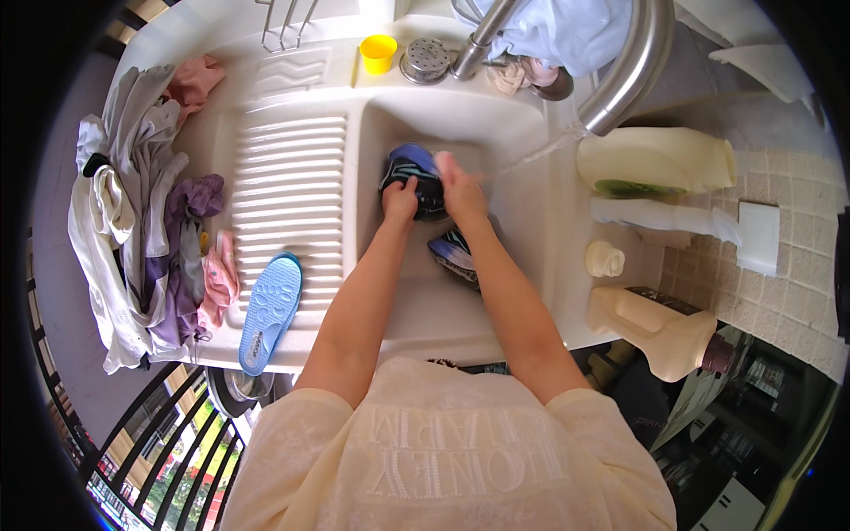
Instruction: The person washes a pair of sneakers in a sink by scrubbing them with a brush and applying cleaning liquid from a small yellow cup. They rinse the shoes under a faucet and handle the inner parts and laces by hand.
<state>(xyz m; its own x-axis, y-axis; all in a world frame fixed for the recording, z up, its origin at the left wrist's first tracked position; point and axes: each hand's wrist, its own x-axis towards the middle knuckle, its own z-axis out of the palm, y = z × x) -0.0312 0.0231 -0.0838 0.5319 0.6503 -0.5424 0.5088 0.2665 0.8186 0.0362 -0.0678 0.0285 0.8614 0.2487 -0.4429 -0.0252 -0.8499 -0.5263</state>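
In the sink basin [412,305], my left hand [400,201] grips a black shoe with blue and teal parts [425,189], its thumb lying over the upper. My right hand [465,196] is against the shoe's right side. Its fingers are blurred, so whether it holds anything is unclear. A second shoe [455,255], partly hidden by my right forearm, lies lower in the basin. From the steel faucet [614,99], a stream of water [541,151] runs into the basin beside my right hand. A light blue insole [271,308] rests across the washboard's lower left edge.
Left of the basin is a ribbed washboard [292,192], with piled clothes [143,199] beyond it. A yellow cup [378,54] and a perforated steel strainer [425,60] stand behind. Several bottles line the right side, including a beige jug [654,328] and a cream bottle [654,159].
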